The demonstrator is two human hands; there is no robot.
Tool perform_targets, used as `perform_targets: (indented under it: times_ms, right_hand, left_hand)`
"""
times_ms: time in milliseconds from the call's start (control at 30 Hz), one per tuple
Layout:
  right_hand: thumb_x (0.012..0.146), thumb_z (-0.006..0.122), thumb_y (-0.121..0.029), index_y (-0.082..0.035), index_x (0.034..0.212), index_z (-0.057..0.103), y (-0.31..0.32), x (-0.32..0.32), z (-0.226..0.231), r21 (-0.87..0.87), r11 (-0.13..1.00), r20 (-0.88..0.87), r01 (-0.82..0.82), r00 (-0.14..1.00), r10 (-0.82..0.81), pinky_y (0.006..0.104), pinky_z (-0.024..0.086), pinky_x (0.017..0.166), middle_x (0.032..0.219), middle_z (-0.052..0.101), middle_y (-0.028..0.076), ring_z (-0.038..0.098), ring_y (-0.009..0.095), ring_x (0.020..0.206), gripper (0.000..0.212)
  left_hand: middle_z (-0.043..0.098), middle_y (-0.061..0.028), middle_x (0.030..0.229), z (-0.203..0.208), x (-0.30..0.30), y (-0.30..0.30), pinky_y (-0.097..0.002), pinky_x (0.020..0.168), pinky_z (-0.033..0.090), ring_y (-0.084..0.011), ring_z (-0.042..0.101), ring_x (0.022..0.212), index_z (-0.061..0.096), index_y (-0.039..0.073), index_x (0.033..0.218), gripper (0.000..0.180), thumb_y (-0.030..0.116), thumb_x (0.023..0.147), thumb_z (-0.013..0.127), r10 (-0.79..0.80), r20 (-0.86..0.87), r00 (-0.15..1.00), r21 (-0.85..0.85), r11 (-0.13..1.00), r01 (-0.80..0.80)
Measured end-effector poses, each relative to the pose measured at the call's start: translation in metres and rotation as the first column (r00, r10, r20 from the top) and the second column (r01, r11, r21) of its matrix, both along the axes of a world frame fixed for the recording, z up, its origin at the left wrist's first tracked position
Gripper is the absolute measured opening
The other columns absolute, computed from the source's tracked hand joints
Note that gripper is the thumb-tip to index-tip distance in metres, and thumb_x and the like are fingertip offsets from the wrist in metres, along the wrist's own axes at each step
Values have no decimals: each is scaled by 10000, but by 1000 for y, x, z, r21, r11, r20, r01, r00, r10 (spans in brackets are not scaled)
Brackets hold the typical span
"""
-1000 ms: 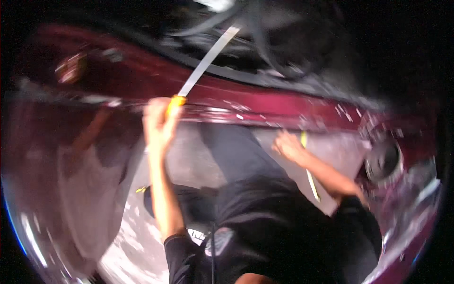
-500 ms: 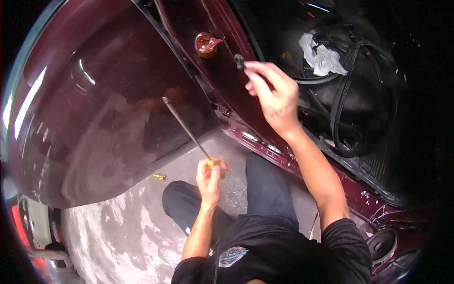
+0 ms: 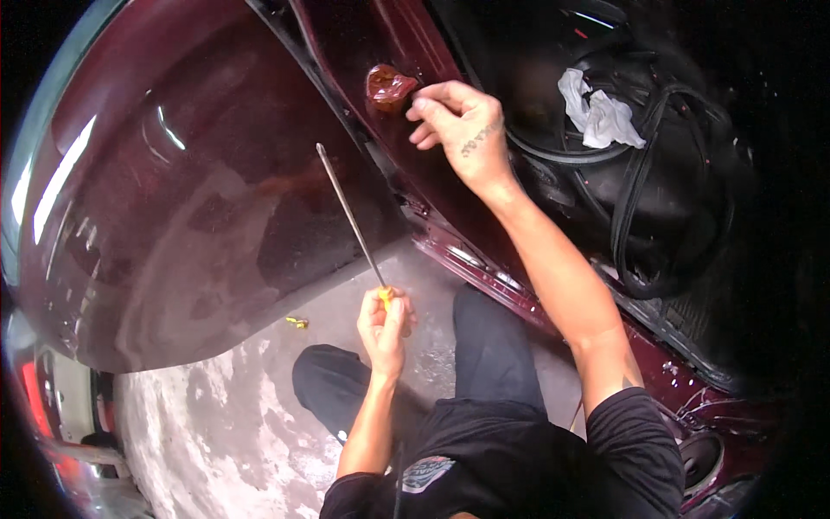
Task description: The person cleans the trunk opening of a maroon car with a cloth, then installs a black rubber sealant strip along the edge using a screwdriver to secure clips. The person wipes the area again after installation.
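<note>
My left hand (image 3: 385, 324) is closed around the yellow handle of a long screwdriver (image 3: 353, 216). Its steel shaft points up and away, in front of the dark red car door panel (image 3: 216, 208). My right hand (image 3: 462, 125) reaches up to the car's dark red body frame (image 3: 346, 52), fingertips pinched together. Between them is a small black part, now mostly hidden by the fingers. Just left of those fingertips is a round opening (image 3: 377, 98) in the frame, with a shiny reddish flap (image 3: 393, 86) at it.
At the right, black rubber strips or cables (image 3: 622, 208) lie in the dark car interior with a crumpled white tissue (image 3: 609, 121). A small yellow item (image 3: 296, 323) lies on the stained concrete floor (image 3: 233, 415). A round speaker (image 3: 702, 458) sits at the lower right.
My right hand has moved left, bringing the small black part closer to the round opening. The left hand still holds the screwdriver, whose tip has shifted slightly up and right.
</note>
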State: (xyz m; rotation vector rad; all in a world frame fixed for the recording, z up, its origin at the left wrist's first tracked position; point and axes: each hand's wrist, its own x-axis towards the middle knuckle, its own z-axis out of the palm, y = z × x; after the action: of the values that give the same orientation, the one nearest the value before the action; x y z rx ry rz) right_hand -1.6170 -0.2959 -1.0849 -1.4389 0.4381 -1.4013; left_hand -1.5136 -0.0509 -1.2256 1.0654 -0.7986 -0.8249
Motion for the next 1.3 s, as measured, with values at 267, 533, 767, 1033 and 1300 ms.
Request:
perform_targets:
  times_ms: [267, 533, 767, 1033, 1300]
  right_hand:
    - [941, 680, -57, 35, 1203, 676, 13, 23, -11, 170, 872, 575, -459, 765, 290, 256, 592, 622, 965, 720, 101, 695, 145, 710, 277]
    - [953, 673, -119, -7, 1050, 676, 11, 41, -11, 198, 822, 684, -533, 676, 274, 246, 548, 538, 798, 697, 77, 668, 145, 599, 148]
    - [949, 667, -111, -16, 1026, 671, 5, 37, -8, 201, 800, 670, -565, 676, 309, 246, 539, 542, 779, 697, 68, 669, 146, 600, 123]
    - [970, 534, -119, -56, 1216, 610, 24, 36, -14, 166, 714, 713, -680, 583, 390, 291, 509, 569, 832, 683, 86, 641, 171, 626, 265]
    - [994, 476, -122, -115, 1366, 536, 11, 31, -24, -77, 360, 827, -930, 142, 544, 283, 415, 538, 741, 542, 32, 475, 142, 550, 377]
  left_hand:
    - [616, -33, 806, 17, -4, 0, -189, 521, 368, -71, 546, 622, 570, 52, 1067, 134, 156, 995, 615, 23, 136, 990, 36, 999, -28]
    - [618, -10, 760, 13, -6, 10, -191, 482, 369, -59, 554, 603, 605, 64, 1039, 148, 191, 983, 657, 30, 121, 992, 139, 989, -47]
    - [618, -3, 753, 8, -5, 16, -189, 482, 366, -55, 553, 603, 616, 57, 1058, 177, 196, 970, 681, 23, 147, 989, 136, 990, -43]
    - [620, 2, 768, 14, -7, 29, -203, 516, 387, -60, 556, 626, 627, 48, 1064, 169, 169, 961, 686, 61, 185, 981, 178, 979, -94]
    - [616, -5, 741, 0, 8, 51, -180, 458, 332, -48, 527, 564, 619, 49, 1031, 179, 189, 950, 697, 159, 130, 979, 198, 963, -183]
